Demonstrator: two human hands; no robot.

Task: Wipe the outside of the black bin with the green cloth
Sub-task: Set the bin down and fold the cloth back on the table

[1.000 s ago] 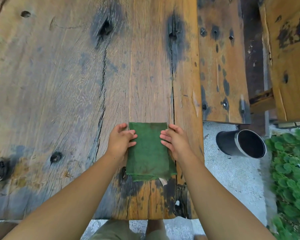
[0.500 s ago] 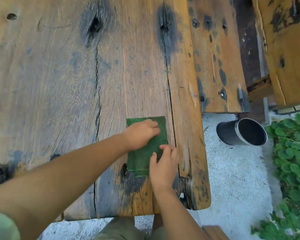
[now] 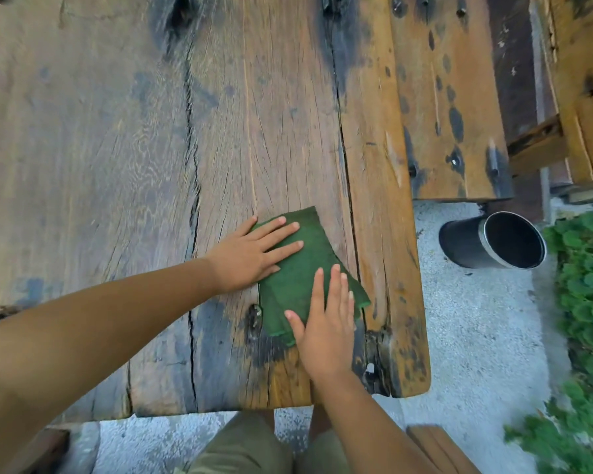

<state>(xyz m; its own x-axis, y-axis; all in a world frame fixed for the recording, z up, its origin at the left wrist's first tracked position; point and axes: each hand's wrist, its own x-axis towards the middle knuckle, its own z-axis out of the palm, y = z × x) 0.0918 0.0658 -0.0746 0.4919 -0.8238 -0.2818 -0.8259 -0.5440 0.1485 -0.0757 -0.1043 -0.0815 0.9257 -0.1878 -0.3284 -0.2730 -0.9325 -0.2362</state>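
A folded green cloth (image 3: 302,268) lies tilted on the wooden table (image 3: 117,148) near its front right corner. My left hand (image 3: 254,254) lies flat with straight fingers on the cloth's upper left part. My right hand (image 3: 326,323) presses flat on the cloth's lower right part, fingers straight. The black bin (image 3: 490,241) lies on its side on the concrete ground to the right of the table, its open mouth with a metal rim facing right. Neither hand touches the bin.
A wooden bench (image 3: 449,97) runs beside the table's right edge, with another wooden piece (image 3: 586,80) at far right. Green plants (image 3: 586,302) grow along the right side of the grey concrete ground (image 3: 476,336). My legs show below the table's front edge.
Both hands went from holding the cloth's side edges to lying flat on top of it. The cloth turned to a tilted angle. The view shifted.
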